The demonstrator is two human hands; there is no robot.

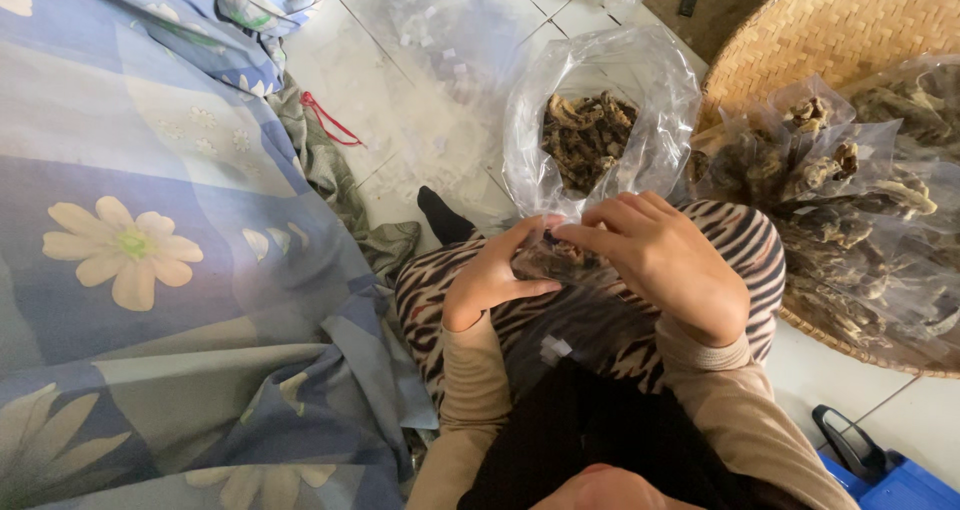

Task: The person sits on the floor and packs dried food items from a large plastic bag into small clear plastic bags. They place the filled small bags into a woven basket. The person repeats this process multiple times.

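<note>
Both hands meet over the lap of zebra-striped trousers [600, 320] — the left hand [490, 275] cups a small clear plastic bag of dark dried pieces [552, 260] from below, while the right hand [665, 260] curls over it, fingertips pinching the bag's top edge. Just beyond the knees a larger open clear plastic bag of the same dark dried stuff [590, 135] stands on the white tiled floor [400, 100], beside a round woven bamboo tray [850, 30] piled with filled bags — a blue flowered blanket [150, 250] lies to the left.

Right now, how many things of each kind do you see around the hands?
Hands: 2, left hand and right hand, on a small packet
Open clear bag of dried brown pieces: 1
Woven basket: 1
Floral blanket: 1
Total: 6
</note>
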